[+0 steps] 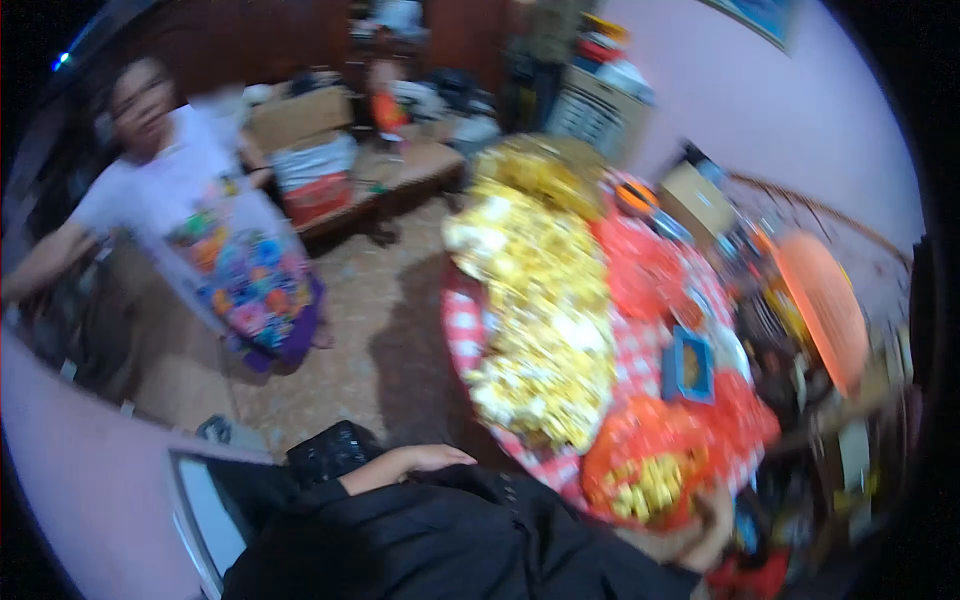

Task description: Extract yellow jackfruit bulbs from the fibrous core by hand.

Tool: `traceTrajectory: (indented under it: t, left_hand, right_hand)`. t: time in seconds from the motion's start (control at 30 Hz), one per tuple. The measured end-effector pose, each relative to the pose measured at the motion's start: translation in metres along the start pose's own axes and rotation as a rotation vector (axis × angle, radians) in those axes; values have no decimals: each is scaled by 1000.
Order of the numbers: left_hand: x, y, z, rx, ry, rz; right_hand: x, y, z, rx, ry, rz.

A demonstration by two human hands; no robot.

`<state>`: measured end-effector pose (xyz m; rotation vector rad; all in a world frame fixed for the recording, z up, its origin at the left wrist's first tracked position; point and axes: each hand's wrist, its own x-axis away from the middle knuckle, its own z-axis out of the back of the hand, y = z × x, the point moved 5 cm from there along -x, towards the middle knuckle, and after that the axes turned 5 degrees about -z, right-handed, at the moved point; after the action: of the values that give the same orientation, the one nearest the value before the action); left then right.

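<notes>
My left hand (439,457) rests against the front of my black shirt, its fingers extended, holding nothing. At the lower right, my right hand (709,521) is blurred at the edge of a red plastic bag (637,420); whether it grips the bag cannot be told. Small yellow wrapped pieces (649,487) lie in that bag's opening. A large heap of shiny yellow wrapped pieces (547,300) covers the left side of a table with a red-and-white checked tablecloth (461,322). A blue box (690,365) with brownish contents stands right of the heap.
Another person (172,172) stands at the left beside a wooden bench (405,176) loaded with boxes and bags. More red plastic (641,262), a cardboard box (697,202) and an orange plastic basket (821,311) are at the right. A black bag (334,452) lies near my left arm.
</notes>
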<state>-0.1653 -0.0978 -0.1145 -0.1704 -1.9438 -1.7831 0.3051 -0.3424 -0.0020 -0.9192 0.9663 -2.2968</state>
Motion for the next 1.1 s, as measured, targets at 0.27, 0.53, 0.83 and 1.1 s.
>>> traceTrajectory:
  t: [0.27,0.53,0.83,1.1]
  left_hand:
    - [-40,-16,-75,319,-250,152]
    - [-68,-41,-140,20,-149,109]
    - [-58,11,-168,242,-15,-73]
    - [-25,59,-110,-45,419,-189]
  right_hand:
    - [4,-81,-15,492,229,219]
    - [11,-74,-29,299,380,360]
    - [-9,-59,-41,7,243,448]
    - [4,-67,-34,543,479,572]
